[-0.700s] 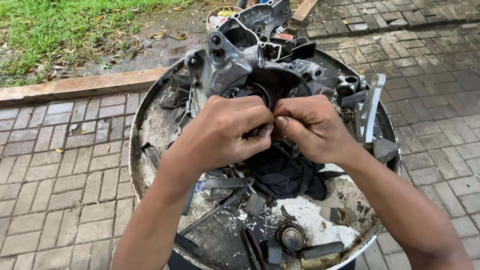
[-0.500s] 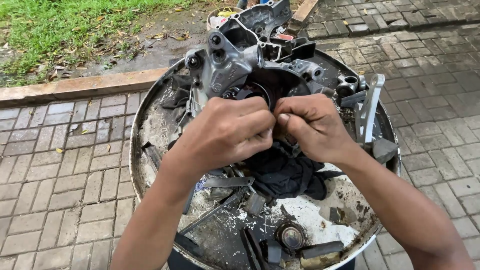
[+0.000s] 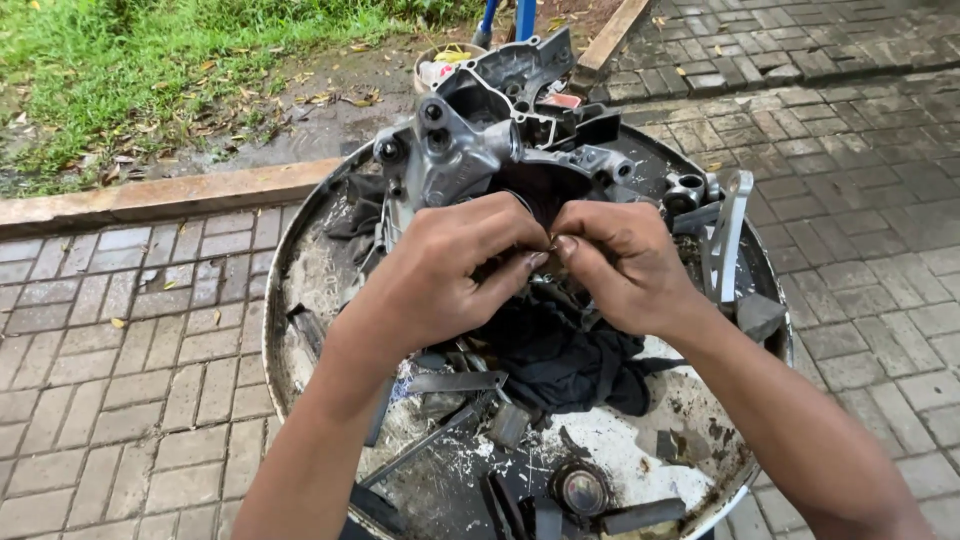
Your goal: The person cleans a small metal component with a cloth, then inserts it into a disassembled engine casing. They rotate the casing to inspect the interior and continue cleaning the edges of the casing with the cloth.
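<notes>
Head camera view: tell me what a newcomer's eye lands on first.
Two hands, the left hand and right hand, meet fingertip to fingertip at centre, pinching something too small to identify. Behind them stands a grey metal engine casing on a round, paint-spattered drum top, with a dark rag below the hands.

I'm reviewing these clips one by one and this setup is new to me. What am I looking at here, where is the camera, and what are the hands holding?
The one view comes from a camera worn on a person's head, looking down at their own bare hands. The left hand and right hand meet fingertip to fingertip, pinching something too small to identify. Behind them stands a grey cast-metal engine casing. It rests on a round, dirty metal drum top used as a workbench, together with a dark cloth, flat metal strips and a small round part. Around the drum are brick paving and grass.
</notes>
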